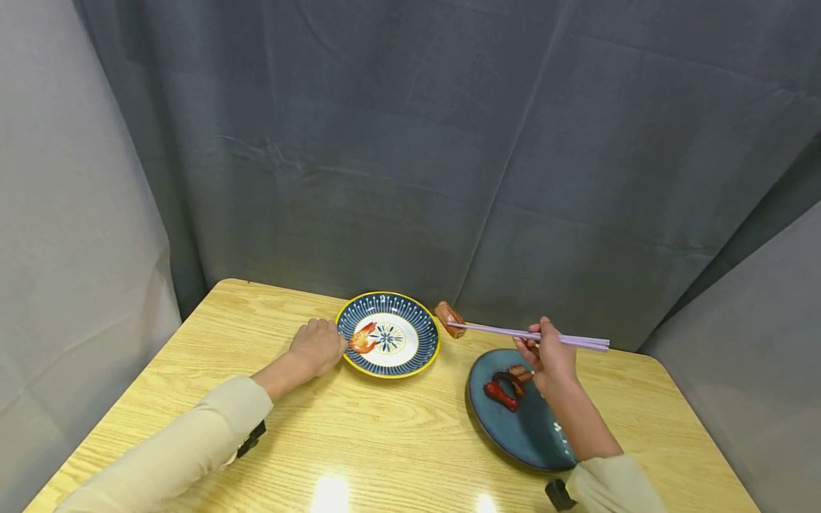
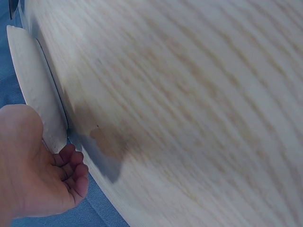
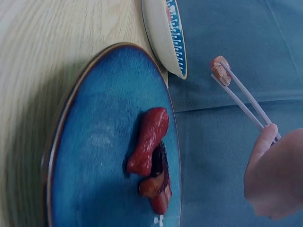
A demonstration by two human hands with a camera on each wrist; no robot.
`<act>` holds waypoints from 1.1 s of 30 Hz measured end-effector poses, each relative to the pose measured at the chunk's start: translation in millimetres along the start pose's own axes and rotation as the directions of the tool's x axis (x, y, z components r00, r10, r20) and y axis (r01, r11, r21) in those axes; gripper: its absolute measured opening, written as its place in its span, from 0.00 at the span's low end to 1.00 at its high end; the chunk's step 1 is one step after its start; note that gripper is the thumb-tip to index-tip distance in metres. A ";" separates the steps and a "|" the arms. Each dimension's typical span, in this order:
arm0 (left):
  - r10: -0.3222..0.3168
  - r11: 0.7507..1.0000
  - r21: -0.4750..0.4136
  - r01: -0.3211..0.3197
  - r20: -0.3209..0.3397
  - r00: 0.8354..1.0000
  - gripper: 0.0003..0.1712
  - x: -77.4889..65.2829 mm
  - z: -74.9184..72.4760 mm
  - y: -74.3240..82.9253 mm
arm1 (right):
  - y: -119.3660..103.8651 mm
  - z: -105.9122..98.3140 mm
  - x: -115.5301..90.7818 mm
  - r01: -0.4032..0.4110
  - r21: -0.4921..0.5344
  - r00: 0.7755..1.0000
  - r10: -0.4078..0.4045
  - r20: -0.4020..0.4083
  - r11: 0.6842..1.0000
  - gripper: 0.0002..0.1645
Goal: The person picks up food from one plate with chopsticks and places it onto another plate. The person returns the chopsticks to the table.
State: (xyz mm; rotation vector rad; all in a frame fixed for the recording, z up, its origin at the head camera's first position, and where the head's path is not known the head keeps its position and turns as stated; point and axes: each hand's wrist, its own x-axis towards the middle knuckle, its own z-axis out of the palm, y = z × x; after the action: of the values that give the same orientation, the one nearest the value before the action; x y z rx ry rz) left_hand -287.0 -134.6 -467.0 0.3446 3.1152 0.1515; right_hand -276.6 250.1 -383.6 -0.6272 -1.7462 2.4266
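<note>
My left hand (image 1: 314, 349) grips the left rim of the patterned plate (image 1: 388, 368), fingers curled under the edge in the left wrist view. An orange shrimp-like piece (image 1: 363, 340) lies on that plate near the hand. My right hand (image 1: 550, 356) holds lilac chopsticks (image 1: 500, 330) over the blue plate (image 1: 535, 445). Their tips pinch a brown chunk of meat-like food (image 1: 450, 320), held in the air just right of the patterned plate. On the blue plate lie a red drumstick (image 3: 149, 139), a dark curved piece (image 3: 163, 163) and a reddish-brown piece (image 3: 161, 201).
The wooden table (image 1: 385, 434) ends at a dark grey curtain (image 1: 385, 178) close behind both plates. Pale cloth (image 1: 77, 249) hangs on the left, with more pale cloth (image 1: 750, 356) on the right. The two plates stand a short gap apart.
</note>
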 end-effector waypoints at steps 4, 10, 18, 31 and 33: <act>0.020 0.999 0.043 -0.019 -0.016 1.000 0.19 -0.5 0.4 -0.3 | -4.3 -9.3 -3.3 -0.029 0.016 0.999 0.029 -0.013 0.999 0.19; 0.024 0.999 0.041 -0.023 -0.032 0.999 0.18 -1.5 -0.8 -0.6 | -7.8 -26.2 -9.1 -0.059 0.040 0.998 0.059 -0.002 0.997 0.20; 0.002 1.000 0.010 -0.002 -0.002 1.000 0.19 -1.9 -2.0 -0.5 | -11.9 -43.7 -13.0 -0.081 0.046 0.996 0.083 -0.036 0.996 0.21; 0.001 1.000 -0.009 -0.001 0.006 1.000 0.19 -1.2 -1.9 -1.4 | -20.5 -72.5 -16.4 -0.115 0.045 0.990 0.118 -0.080 0.992 0.22; -0.002 1.000 -0.016 0.002 0.010 1.000 0.19 -0.4 -1.4 -2.0 | -21.2 -75.6 -16.1 -0.120 0.053 0.989 0.125 -0.083 0.991 0.22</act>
State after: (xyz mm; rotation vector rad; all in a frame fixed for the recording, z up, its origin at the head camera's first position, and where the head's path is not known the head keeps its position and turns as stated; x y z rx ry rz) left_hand -287.1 -136.7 -465.8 0.3415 3.1028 0.1749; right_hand -237.0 319.7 -379.5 -0.8444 -1.6580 2.4709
